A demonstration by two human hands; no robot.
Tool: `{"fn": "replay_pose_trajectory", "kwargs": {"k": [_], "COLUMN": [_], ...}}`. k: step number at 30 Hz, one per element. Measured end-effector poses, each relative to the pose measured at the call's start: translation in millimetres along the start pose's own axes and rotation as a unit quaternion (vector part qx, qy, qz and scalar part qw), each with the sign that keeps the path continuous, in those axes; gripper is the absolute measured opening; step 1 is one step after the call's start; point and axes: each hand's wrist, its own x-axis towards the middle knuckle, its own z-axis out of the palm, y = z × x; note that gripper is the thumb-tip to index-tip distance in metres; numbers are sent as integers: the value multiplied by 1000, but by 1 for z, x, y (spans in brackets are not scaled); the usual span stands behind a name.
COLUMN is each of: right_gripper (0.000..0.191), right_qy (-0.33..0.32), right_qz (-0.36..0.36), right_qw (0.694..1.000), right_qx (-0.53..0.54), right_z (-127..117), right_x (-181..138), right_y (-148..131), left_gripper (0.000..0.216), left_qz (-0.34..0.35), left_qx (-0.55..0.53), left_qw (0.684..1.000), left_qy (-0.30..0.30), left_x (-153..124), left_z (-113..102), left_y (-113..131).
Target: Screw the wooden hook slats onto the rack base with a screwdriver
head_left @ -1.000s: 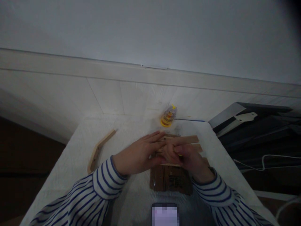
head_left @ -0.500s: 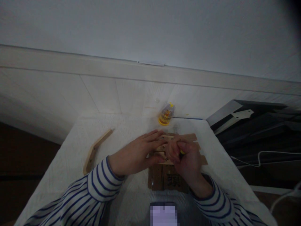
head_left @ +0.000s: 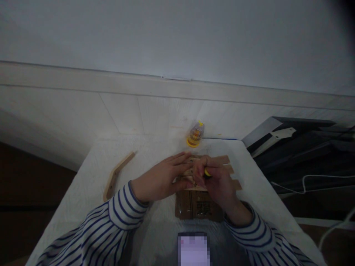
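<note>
My left hand point(head_left: 163, 177) lies with fingers stretched and thumb apart across the left side of a slatted wooden piece point(head_left: 200, 188), touching it. Dark screw heads or holes dot its pale wood near my fingertips. Closed round a screwdriver point(head_left: 207, 173) is my right hand point(head_left: 219, 181), just over the slats; only the yellow and black handle end shows, and the tip is hidden. Under the wood lies a brown cardboard box point(head_left: 191, 207) with dark print. Slat ends point(head_left: 235, 184) stick out to the right of my right hand.
An angled wooden part point(head_left: 118, 175) with holes lies to the left on the white-covered table point(head_left: 91, 173). A clear tub with a yellow base point(head_left: 195, 133) stands at the back by the wall. A phone point(head_left: 193, 251) is at the front edge. Dark panels point(head_left: 299, 155) and a white cable point(head_left: 318, 176) are at right.
My right hand has turned and shifted slightly left, so more of the yellow handle end shows. My left hand stays on the wood. The view has shifted slightly.
</note>
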Motion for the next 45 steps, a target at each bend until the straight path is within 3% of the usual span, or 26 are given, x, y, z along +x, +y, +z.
{"fn": "replay_pose_trajectory", "kwargs": {"k": [5,9,14,22,28,32,37,45], "right_gripper": [15,17,21,27,29,28,26,16], "right_qy": [-53,-90,-133,-135,-129,-105,-145,-134], "right_qz": [-6,-11,-91,-112,-117,-129,-161,-174], "right_qw": [997,989,949,898,878,869,842,811], "right_qx": [-58,-121,-273,-404,-446,-466,-495,-542], "right_z": [-11,-16,-16,-19,-21,-23,-26,-26], "right_x": [-1,-3,-4,-6,-7,-9,-12,-14], "right_y": [-6,-21,-43,-55,-56,-62,-69,-68], "left_gripper": [28,39,42,22,8,6,5,9], "left_qz": [2,-4,-14,-19,7,14,-5,-10], "left_qx": [4,21,51,48,26,26,26,14], "left_qw": [1000,1000,998,984,979,978,981,990], "left_qy": [7,22,43,171,203,205,192,142], "left_x": [0,-1,-1,7,11,11,11,11], "left_z": [1,1,-1,17,24,24,25,22], "left_y": [0,0,8,20,19,19,20,22]}}
